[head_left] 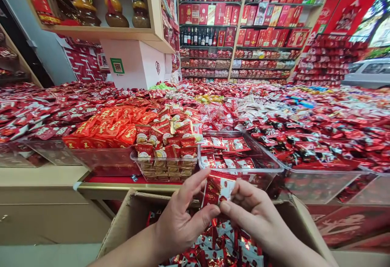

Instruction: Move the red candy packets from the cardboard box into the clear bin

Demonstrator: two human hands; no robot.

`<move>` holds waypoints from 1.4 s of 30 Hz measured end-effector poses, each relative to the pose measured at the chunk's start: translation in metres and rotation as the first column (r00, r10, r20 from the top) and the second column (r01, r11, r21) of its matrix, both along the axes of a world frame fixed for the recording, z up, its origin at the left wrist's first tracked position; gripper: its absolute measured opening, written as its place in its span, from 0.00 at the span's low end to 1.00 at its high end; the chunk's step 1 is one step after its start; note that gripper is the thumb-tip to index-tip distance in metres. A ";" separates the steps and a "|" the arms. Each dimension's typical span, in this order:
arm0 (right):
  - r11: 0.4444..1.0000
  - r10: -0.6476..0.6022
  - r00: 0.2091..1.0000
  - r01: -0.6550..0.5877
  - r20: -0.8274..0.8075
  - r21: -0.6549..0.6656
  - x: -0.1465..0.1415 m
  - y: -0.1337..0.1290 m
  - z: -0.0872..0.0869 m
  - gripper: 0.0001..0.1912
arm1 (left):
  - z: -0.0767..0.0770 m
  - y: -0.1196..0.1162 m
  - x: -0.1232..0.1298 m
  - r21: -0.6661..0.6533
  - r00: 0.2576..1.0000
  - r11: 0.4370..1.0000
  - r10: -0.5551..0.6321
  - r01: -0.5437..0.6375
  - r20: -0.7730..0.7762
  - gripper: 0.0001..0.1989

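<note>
Between my two hands, upright above an open cardboard box (122, 217), is a small red and white wrapped candy (217, 189). My left hand (185, 212) grips its left side, thumb at the lower edge and fingers behind. My right hand (254, 210) pinches its right edge between thumb and curled fingers. Below, the box holds many loose red and white candy packets (219, 244), partly hidden by my hands and forearms. Just beyond my hands stands a clear plastic bin (240, 171), with similar packets (234, 145) laid in rows inside.
Left of that bin is a clear tub (164, 169) of durian sweets, then a bin of orange-red packets (103, 126). Heaped red packets (307, 137) fill bins to the right. A white pillar (128, 66) and a shelf cabinet (100, 33) stand behind left.
</note>
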State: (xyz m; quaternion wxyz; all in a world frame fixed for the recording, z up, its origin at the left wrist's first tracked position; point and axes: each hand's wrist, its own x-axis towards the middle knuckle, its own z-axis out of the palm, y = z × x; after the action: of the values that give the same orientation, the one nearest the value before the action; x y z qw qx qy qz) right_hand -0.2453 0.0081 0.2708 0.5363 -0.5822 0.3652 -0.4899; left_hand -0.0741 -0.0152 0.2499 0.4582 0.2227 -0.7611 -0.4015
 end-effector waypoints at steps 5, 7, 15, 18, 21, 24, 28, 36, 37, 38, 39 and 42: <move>0.999 -0.001 1.000 0.000 0.012 0.038 -0.001 -0.004 -0.005 0.10 | 0.005 0.000 0.001 0.149 0.996 0.985 0.081 -0.088 0.049 0.25; 0.998 -0.055 0.997 0.054 0.052 0.018 -0.006 -0.005 -0.006 0.12 | 0.009 0.001 0.001 0.075 0.989 0.990 0.111 -0.118 0.095 0.27; 1.000 -0.029 0.994 0.028 -0.109 -0.014 -0.015 0.000 -0.004 0.10 | 0.027 0.001 0.000 0.365 0.997 0.930 0.056 -0.032 -0.056 0.30; 1.000 -0.009 1.000 0.010 -0.025 0.020 -0.008 0.002 -0.006 0.08 | 0.027 -0.002 0.000 0.462 0.984 0.887 0.080 0.004 -0.160 0.26; 0.999 0.033 0.999 -0.033 0.000 0.016 -0.003 0.005 -0.007 0.10 | 0.021 -0.004 0.003 0.425 0.992 0.904 0.004 0.050 -0.124 0.27; 0.999 -0.041 0.998 0.041 -0.038 -0.008 -0.013 0.002 0.004 0.08 | 0.013 -0.005 0.005 0.361 0.988 0.930 -0.010 0.067 -0.156 0.25; 0.862 -0.477 0.876 0.452 -0.066 -0.231 -0.047 -0.034 0.040 0.08 | 0.007 -0.008 0.005 0.195 0.994 0.979 0.074 -0.058 -0.078 0.14; 0.919 -0.039 0.889 0.211 -0.457 0.333 -0.068 -0.117 0.038 0.07 | -0.003 -0.001 -0.005 -0.274 0.923 0.927 -0.149 0.255 0.354 0.18; 0.913 -0.016 0.885 0.202 -0.465 0.354 -0.065 -0.119 0.034 0.07 | -0.005 -0.002 -0.006 -0.293 0.910 0.913 -0.159 0.283 0.382 0.17; 0.906 0.009 0.880 0.194 -0.474 0.376 -0.062 -0.120 0.032 0.08 | -0.008 -0.002 -0.007 -0.310 0.900 0.902 -0.162 0.302 0.404 0.16; 0.900 0.031 0.873 0.188 -0.487 0.394 -0.060 -0.120 0.030 0.08 | -0.011 -0.003 -0.008 -0.322 0.891 0.894 -0.159 0.312 0.424 0.15; 0.901 0.064 0.839 0.184 -0.540 0.393 -0.053 -0.119 0.028 0.08 | -0.017 -0.006 -0.009 -0.346 0.875 0.877 -0.151 0.333 0.459 0.13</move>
State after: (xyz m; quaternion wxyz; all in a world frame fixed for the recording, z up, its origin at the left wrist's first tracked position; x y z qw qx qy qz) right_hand -0.2986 -0.1111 0.2992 0.5104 -0.5515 0.6185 -0.2300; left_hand -0.0834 -0.0209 0.2332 0.2657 0.1018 -0.9310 -0.2286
